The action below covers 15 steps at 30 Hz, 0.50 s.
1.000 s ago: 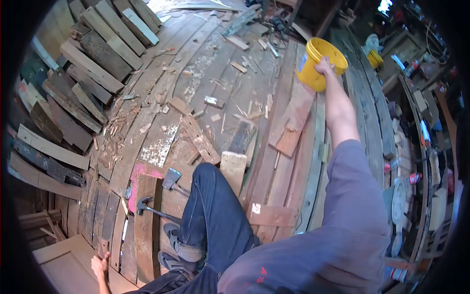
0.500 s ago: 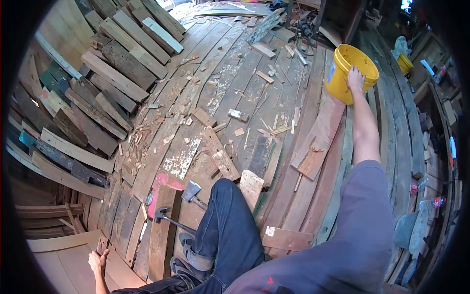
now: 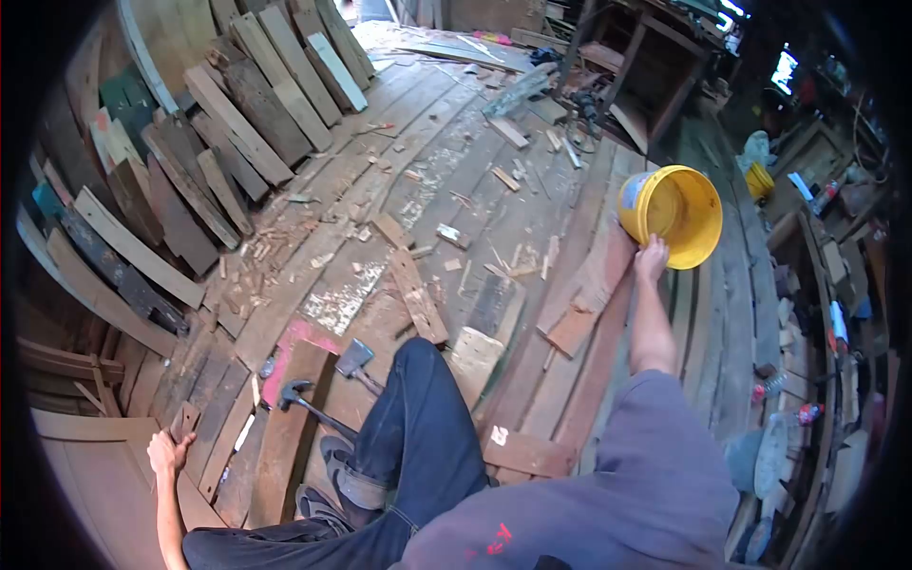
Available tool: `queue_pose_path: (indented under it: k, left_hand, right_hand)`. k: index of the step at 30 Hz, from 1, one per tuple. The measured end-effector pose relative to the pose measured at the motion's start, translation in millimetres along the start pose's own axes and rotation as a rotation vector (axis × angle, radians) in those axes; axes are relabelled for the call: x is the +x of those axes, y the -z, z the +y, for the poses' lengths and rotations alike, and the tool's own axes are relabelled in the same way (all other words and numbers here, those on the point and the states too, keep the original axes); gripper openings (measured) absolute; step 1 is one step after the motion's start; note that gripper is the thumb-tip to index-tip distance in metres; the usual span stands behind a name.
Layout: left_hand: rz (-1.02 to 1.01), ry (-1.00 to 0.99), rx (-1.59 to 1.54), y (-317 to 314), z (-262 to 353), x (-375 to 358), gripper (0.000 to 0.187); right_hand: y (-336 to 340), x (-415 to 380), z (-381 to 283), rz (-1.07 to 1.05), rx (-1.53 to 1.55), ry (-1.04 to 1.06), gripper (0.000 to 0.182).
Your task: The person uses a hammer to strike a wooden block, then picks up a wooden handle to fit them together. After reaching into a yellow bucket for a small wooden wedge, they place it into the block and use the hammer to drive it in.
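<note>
"Where's the yellow bucket (image 3: 672,215)?"

"Right of centre, at the far end of a thick reddish plank (image 3: 589,290), tipped so its open mouth faces back toward the wearer. I can't tell whether it rests on the boards or is held clear of them"

"And the grip on it?"

"The right hand (image 3: 651,258) has its fingers closed on the near edge, at the rim"

"What about the left hand (image 3: 169,451)?"

"Low on the left, well apart from the bucket, curled around a small brown piece of wood (image 3: 185,419). A pale panel (image 3: 95,465) is just beside that hand"

"Anything between the two?"

"A bent leg in dark jeans (image 3: 427,418). Left of it lies a claw hammer (image 3: 295,392), its head over a thick beam (image 3: 288,446), with a hatchet (image 3: 354,357) near it"

"Farther out?"

"Wood chips (image 3: 261,271) strewn over the plank floor (image 3: 399,104), a row of boards (image 3: 285,90) leaning at the upper left, and a second yellow container (image 3: 758,180) beyond the bucket, over to the right"
</note>
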<state>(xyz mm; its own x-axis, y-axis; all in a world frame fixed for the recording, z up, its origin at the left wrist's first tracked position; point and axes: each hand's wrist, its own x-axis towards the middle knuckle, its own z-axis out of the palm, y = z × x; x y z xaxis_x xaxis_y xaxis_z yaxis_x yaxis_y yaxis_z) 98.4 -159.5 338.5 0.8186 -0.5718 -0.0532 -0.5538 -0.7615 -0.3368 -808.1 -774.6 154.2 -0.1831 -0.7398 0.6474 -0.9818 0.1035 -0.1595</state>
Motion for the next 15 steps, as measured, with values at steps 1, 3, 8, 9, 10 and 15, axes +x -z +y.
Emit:
queue_pose_path:
  k: [1,3,8,9,10,15]
  left_hand:
    - [-0.025,-0.007,-0.044,12,12,-2,0.076]
    - [0.011,-0.051,-0.079,7,22,0,0.076]
    - [0.055,-0.219,-0.122,-12,36,20,0.077]
    - [0.135,-0.295,-0.137,-23,38,21,0.078]
    - [0.119,-0.285,-0.158,-15,52,11,0.078]
    - [0.081,-0.43,-0.284,-13,69,-19,0.077]
  right_hand:
    - [20,-24,-3,0.042,0.018,-0.005,0.032]
    - [63,-52,3,0.087,0.031,0.057,0.03]
    - [207,-122,6,-0.036,-0.062,0.18,0.027]
    - [238,-134,10,-0.085,-0.093,0.214,0.027]
    - [267,-148,13,-0.094,-0.092,0.251,0.026]
    - [390,-216,17,-0.41,-0.049,0.284,0.013]
